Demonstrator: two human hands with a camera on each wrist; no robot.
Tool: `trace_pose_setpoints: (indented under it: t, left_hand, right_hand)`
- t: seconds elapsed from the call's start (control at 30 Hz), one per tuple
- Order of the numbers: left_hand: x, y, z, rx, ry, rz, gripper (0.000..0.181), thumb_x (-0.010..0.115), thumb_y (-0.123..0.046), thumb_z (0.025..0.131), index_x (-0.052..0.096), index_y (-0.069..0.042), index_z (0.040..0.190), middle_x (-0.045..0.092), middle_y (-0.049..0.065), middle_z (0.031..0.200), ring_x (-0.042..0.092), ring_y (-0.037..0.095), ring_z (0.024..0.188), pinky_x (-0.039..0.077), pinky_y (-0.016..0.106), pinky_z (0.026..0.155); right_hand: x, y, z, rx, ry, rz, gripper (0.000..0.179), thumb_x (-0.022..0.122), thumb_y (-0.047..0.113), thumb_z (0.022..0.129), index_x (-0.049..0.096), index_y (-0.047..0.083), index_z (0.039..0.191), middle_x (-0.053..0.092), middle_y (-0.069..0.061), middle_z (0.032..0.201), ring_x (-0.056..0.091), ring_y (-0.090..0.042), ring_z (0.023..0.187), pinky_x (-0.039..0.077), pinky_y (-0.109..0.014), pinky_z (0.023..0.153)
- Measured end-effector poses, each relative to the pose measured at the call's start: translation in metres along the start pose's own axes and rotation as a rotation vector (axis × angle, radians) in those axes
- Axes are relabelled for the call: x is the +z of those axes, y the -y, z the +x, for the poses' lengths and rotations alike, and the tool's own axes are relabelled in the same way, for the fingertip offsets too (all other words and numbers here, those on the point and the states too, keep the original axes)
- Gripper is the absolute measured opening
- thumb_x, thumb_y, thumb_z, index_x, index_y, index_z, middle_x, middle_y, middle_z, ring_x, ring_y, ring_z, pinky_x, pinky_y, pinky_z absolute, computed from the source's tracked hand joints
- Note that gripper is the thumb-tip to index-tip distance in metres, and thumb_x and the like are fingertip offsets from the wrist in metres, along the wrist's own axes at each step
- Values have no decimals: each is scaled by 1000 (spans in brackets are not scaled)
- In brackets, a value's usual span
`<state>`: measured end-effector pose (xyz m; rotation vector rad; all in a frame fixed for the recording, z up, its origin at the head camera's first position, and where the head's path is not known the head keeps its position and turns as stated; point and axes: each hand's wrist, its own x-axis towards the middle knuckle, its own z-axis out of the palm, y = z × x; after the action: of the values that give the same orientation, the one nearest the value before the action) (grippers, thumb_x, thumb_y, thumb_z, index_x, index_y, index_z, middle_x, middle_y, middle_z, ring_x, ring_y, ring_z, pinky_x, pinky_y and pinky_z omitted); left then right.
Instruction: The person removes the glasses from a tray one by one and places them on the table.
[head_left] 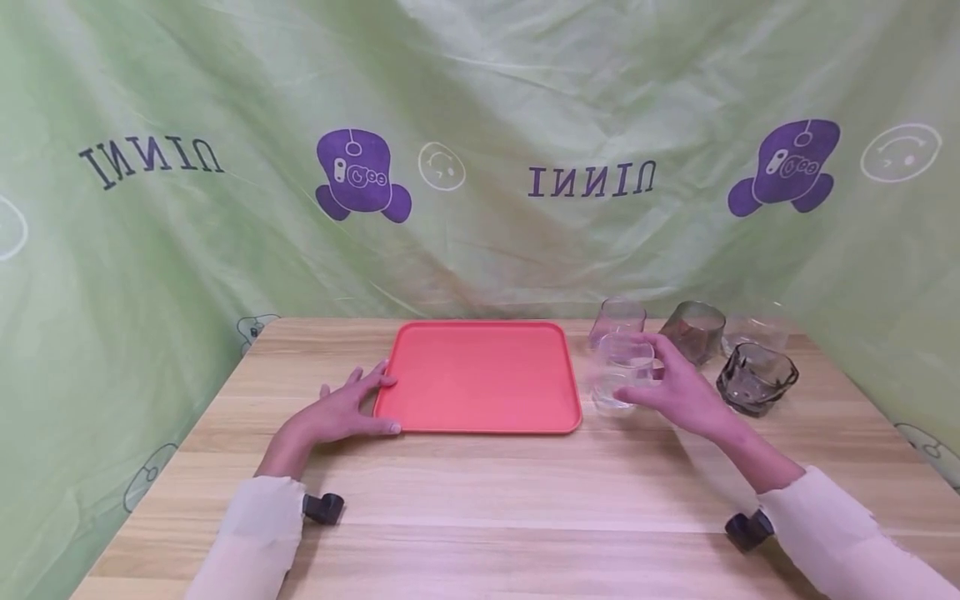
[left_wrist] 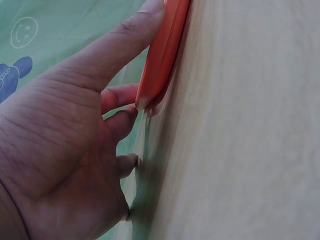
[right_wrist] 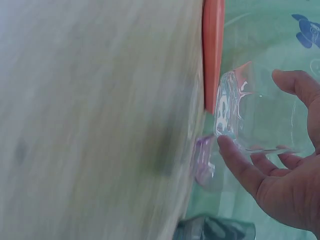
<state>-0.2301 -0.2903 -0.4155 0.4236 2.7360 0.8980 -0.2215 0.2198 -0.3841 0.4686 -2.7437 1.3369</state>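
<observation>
My left hand (head_left: 341, 414) is at the near left corner of a red tray (head_left: 480, 375), fingers spread. Its thumb lies along the front edge and its index finger touches the left rim; the left wrist view shows the other fingers beside the tray (left_wrist: 167, 55). My right hand (head_left: 678, 392) holds a clear drinking glass (head_left: 617, 367) between thumb and fingers, right of the tray. In the right wrist view the clear glass (right_wrist: 265, 115) has a thick, faceted base, close over the table.
Behind the held glass stands a pinkish glass (head_left: 619, 315). Further right are a grey-tinted glass (head_left: 693, 332), another clear glass (head_left: 756, 332) and a dark, wavy-sided glass (head_left: 756, 379). All stand on the wooden table (head_left: 510, 517), with a printed green curtain (head_left: 480, 242) behind it.
</observation>
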Motion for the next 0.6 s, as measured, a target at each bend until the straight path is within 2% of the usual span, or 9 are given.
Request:
trace_pose_setpoints:
  t: [0.27,0.33,0.5,0.6]
  left_hand:
    - [0,0,1,3,-1,-4,86,83,-53,82,48,-15,152,15,10,171,-1,46,154,-12,78,109]
    - [1,0,2,5,-1,-3,87,83,-53,82,47,-15,152,15,10,171,-1,46,154,-12,78,109]
    - [1,1,1,4,-3,-6,87,83,-52,83,47,-15,152,14,11,171,-2,46,154,-13,78,109]
    - [2,1,1,4,-5,-2,87,82,-52,83,47,-15,153,14,11,171,-1,47,154,-12,78,109]
  right_hand:
    - [-20,-13,-10,29,-24,-37,90,86,27,87,32,1,154,37,-31,152,48,-57,123,51,-63,89]
    - [-25,-16,-12,33,-27,-59,89,85,29,87,32,1,154,39,-31,150,49,-56,122,53,-59,85]
    - [-32,-25,-13,32,-36,-83,88,85,30,87,34,2,153,44,-31,143,53,-44,108,52,-41,70]
    - [-35,-29,-12,40,-37,-77,90,86,29,87,32,2,153,41,-31,146,55,-43,107,53,-40,69]
